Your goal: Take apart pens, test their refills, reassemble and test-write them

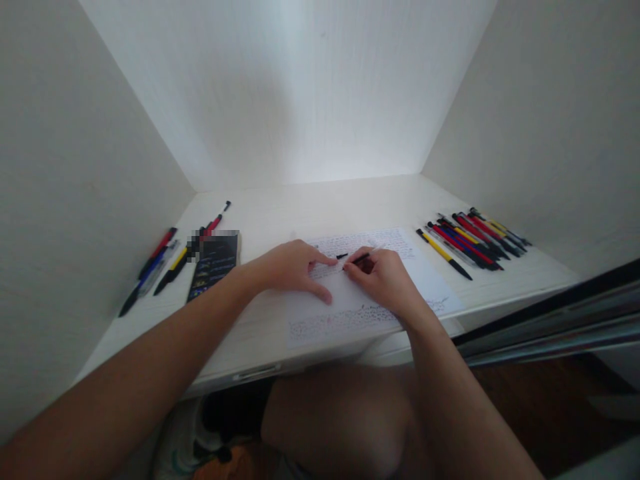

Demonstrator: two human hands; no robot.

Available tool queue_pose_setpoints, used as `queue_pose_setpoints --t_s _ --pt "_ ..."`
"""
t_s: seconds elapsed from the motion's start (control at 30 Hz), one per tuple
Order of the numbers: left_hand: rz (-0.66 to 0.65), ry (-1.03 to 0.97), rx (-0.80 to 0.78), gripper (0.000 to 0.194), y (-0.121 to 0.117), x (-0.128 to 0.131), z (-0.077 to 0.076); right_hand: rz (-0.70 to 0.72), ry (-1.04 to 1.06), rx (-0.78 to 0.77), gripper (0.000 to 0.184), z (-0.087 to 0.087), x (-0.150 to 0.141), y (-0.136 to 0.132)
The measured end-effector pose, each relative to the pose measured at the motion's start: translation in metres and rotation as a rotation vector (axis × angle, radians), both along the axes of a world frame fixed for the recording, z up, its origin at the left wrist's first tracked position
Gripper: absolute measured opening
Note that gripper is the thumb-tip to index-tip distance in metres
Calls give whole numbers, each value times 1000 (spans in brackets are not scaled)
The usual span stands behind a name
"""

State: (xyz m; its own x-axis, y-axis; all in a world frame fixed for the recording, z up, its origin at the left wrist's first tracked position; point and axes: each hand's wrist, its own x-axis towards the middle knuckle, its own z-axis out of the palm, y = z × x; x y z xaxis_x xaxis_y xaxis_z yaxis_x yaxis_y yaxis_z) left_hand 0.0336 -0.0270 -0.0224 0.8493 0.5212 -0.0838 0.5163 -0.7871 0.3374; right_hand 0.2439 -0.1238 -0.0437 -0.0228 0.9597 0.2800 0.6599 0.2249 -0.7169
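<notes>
A sheet of paper (pixel 345 293) covered in part with handwriting lies on the white desk. My right hand (pixel 383 273) is closed around a pen (pixel 361 259) with a dark grip and a clear barrel, its tip down at the paper. Flat on the sheet's left side rests my left hand (pixel 300 267), thumb and index finger spread apart. Just beyond its index fingertip lies a small black pen cap (pixel 342 256). Left of that hand a phone (pixel 216 263) with a lit dark screen lies on the desk, partly behind my forearm.
Several pens in red, yellow, blue and black (pixel 467 237) lie side by side at the desk's right. More pens (pixel 155 260) lie along the left wall. Walls enclose the desk (pixel 330 207) on three sides. Below its front edge are my legs (pixel 340 413).
</notes>
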Motion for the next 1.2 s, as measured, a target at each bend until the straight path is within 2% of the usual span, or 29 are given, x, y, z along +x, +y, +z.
queue_pose_setpoints --t_s 0.23,0.4,0.6,0.73,0.9,1.07,1.2 --pt "2 -8 -35 85 -1 0 2 -7 8 2 15 1 -1 -1" --pt "22 -5 -26 90 -3 0 3 -36 28 18 12 0 0 -1" --pt "43 -5 -38 90 -6 0 6 -142 271 103 12 8 5 -10" --pt "33 -5 -27 85 -4 -1 7 -81 295 19 13 13 13 -25" --pt "35 -9 -35 83 -1 -3 7 48 285 -97 11 6 26 -50" --pt "36 -32 -63 80 1 -4 7 97 246 -177 5 6 31 -70" --pt "37 -33 -69 78 2 -6 7 109 209 -225 4 8 31 -76"
